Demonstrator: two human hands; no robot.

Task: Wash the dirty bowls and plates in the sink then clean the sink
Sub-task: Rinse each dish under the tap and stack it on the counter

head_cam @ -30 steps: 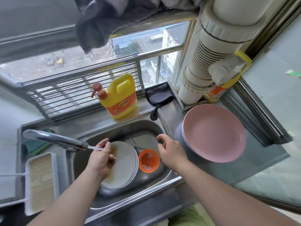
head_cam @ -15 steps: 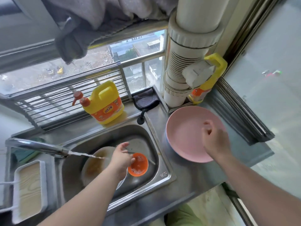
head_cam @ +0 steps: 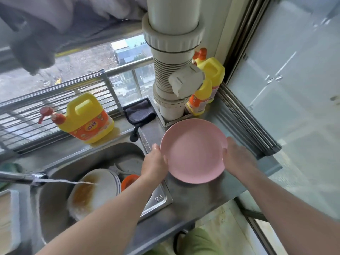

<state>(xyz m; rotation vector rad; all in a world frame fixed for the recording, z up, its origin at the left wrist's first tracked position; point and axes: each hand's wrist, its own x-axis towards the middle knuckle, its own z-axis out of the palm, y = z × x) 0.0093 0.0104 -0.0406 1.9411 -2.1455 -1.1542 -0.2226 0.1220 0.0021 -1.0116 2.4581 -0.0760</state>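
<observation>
I saw both hands on the pink plate (head_cam: 193, 150), which was over the steel tabletop (head_cam: 198, 196) just to the right of the sink (head_cam: 95, 155). The left hand (head_cam: 154, 166) held the rim at the plate's nine o'clock side, and its grip was closed around the edge with the fingers curled under it. The right hand (head_cam: 237, 159) held the rim at three o'clock in the same way. I could not tell if the plate touched the tabletop or was lifted a little. In the sink, at eight o'clock from the pink plate, a stack of white plates (head_cam: 95, 192) lay tilted, and the top one had brown sauce on it. A thin stream of water from the faucet (head_cam: 20, 178) fell on this top plate. An orange bowl (head_cam: 128, 181) sat between the stack and the left wrist. A yellow detergent bottle (head_cam: 88, 120) stood behind the sink at eleven o'clock, and a dark cloth (head_cam: 139, 113) lay beside it.
</observation>
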